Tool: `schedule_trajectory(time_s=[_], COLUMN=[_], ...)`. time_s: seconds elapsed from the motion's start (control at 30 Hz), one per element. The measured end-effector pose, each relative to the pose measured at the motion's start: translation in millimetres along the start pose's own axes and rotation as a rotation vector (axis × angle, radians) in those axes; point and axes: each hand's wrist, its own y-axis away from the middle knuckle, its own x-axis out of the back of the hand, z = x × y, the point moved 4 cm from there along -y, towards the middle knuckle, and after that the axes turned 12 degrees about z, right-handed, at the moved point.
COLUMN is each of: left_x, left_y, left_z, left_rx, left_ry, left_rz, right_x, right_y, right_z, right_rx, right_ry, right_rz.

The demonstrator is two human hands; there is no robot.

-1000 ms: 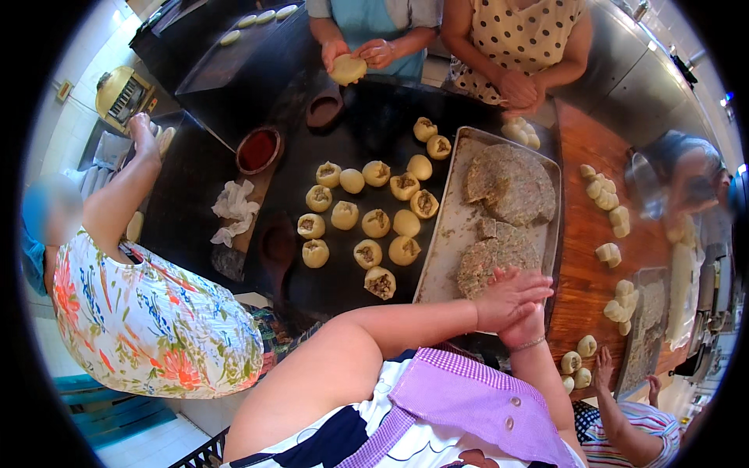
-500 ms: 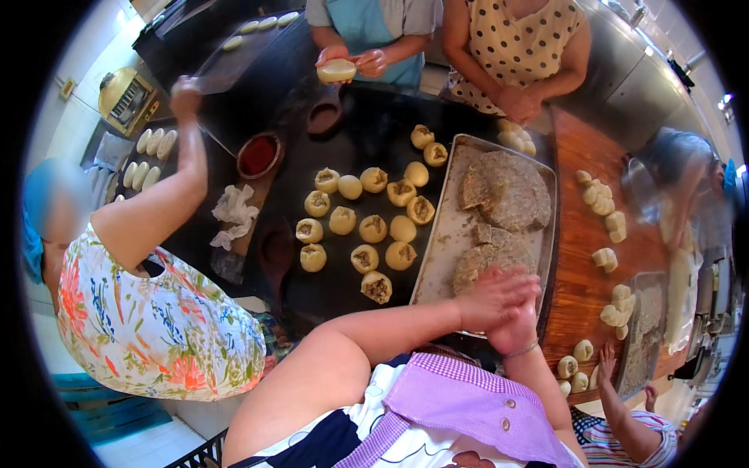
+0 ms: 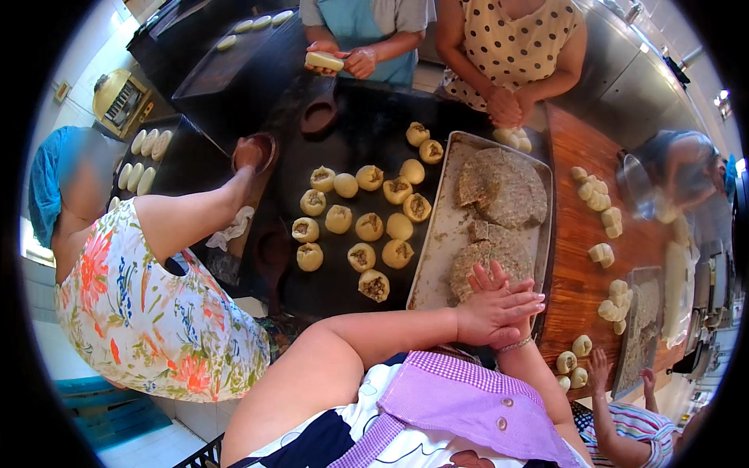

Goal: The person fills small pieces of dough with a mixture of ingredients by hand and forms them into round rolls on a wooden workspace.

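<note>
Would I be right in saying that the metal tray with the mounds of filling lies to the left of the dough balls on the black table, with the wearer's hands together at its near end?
Not quite: in the head view, the metal tray with the filling lies to the right of the dough balls on the black table; the wearer's hands are indeed together at its near end.

Black tabletop (image 3: 363, 129), clustered dough balls (image 3: 369, 226), shallow metal tray (image 3: 434, 261), reddish-brown wooden tabletop (image 3: 576, 269) alongside, dough pieces (image 3: 601, 255) along it
</note>
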Motion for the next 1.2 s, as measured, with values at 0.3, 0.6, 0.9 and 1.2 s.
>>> schedule_trajectory(time_s=[0.3,0.6,0.9,1.2], left_x=[29,76,62,-68], left_y=[2,82,117,35], left_z=[-84,-73,-24,-6], left_rx=[0.606,0.527,0.723,0.743], left_ry=[-0.643,-0.679,-0.683,-0.279], left_rz=[0.13,0.22,0.221,-0.055], right_x=[-41,81,275,302], right_y=[20,39,198,194], right_z=[7,-37,-123,-187], right_rx=[-0.16,0.257,0.766,0.008], right_ry=[0.106,0.953,1.492,1.912], right_rz=[0.144,0.414,1.396,1.339])
